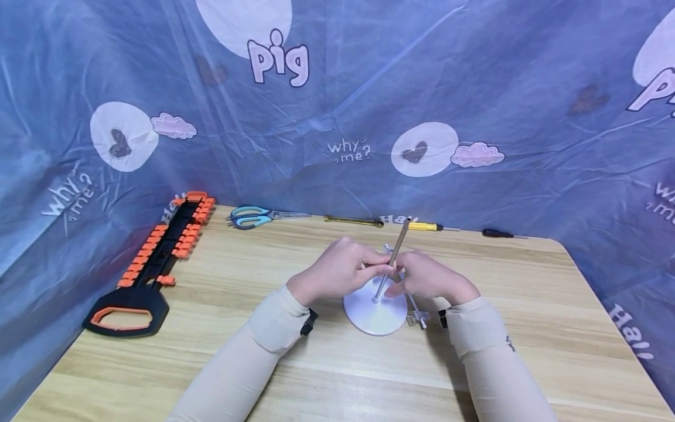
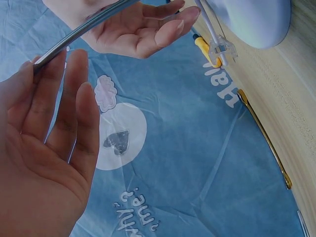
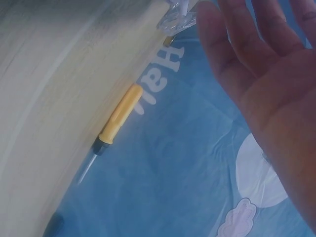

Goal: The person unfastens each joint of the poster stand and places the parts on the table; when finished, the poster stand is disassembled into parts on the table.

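Observation:
A slim metal rod (image 1: 400, 241) rises at a slant from a round white base (image 1: 364, 316) on the table. My left hand (image 1: 337, 269) pinches the rod between thumb and fingertips, plain in the left wrist view, where the rod (image 2: 84, 30) crosses above the palm. Close to the rod's other side is my right hand (image 1: 432, 275); its fingers (image 3: 256, 44) are loosely extended and hold nothing visible. Beside the base lies a thin white bar with a clear plastic clip (image 1: 419, 318) at its near end; my right hand partly covers the bar.
Along the back edge lie blue-handled scissors (image 1: 253, 217), a gold wrench (image 1: 353, 221), a yellow screwdriver (image 1: 426, 226) and a black screwdriver (image 1: 498, 233). A black rack with orange clips (image 1: 163, 252) lies at the left. Blue printed cloth (image 1: 327, 105) hangs behind the table.

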{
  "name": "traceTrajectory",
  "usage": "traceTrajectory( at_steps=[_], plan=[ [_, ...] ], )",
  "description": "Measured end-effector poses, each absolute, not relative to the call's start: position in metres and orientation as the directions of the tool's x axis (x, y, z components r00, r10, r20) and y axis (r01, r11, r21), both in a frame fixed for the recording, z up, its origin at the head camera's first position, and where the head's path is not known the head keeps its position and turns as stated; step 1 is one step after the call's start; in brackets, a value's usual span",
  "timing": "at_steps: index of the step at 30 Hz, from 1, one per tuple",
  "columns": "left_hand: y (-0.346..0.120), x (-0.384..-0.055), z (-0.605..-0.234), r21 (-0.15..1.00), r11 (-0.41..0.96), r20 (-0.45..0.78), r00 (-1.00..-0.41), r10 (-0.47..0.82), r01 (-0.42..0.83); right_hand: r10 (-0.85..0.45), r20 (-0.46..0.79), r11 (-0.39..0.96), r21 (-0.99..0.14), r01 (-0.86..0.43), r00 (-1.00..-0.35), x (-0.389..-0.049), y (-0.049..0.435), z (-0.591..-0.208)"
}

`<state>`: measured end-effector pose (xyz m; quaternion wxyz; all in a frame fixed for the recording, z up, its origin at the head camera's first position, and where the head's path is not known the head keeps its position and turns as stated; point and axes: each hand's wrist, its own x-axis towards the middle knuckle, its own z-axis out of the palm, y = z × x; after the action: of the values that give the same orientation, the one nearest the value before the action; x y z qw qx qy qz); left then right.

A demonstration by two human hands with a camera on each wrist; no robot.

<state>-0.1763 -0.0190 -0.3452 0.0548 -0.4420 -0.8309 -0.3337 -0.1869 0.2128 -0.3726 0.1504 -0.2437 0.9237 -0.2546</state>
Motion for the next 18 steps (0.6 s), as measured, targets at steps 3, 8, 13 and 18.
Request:
traceTrajectory(
  at_steps=[3, 8, 13, 18],
  plan=[
    [-0.0191, -0.1759, -0.3447, 0.505, 0.385, 0.384, -0.600, 0.701, 0.773, -0.530, -0.159, 0.748, -0.551, -0.371, -0.833, -0.1867, 0.2124, -0.3728],
    [-0.0197, -0.1758, -0.3444, 0.503, 0.376, 0.395, -0.594, 0.701, 0.778, -0.551, -0.157, 0.732, -0.563, -0.384, -0.820, -0.1861, 0.2106, -0.3735],
    [-0.0195, -0.1761, -0.3455, 0.498, 0.372, 0.405, -0.590, 0.699, 0.783, -0.587, -0.151, 0.703, -0.582, -0.409, -0.795, -0.1848, 0.2085, -0.3771],
    [-0.0193, -0.1759, -0.3457, 0.509, 0.370, 0.395, -0.593, 0.701, 0.777, -0.607, -0.151, 0.687, -0.594, -0.419, -0.780, -0.1820, 0.2073, -0.3790]
  ],
)
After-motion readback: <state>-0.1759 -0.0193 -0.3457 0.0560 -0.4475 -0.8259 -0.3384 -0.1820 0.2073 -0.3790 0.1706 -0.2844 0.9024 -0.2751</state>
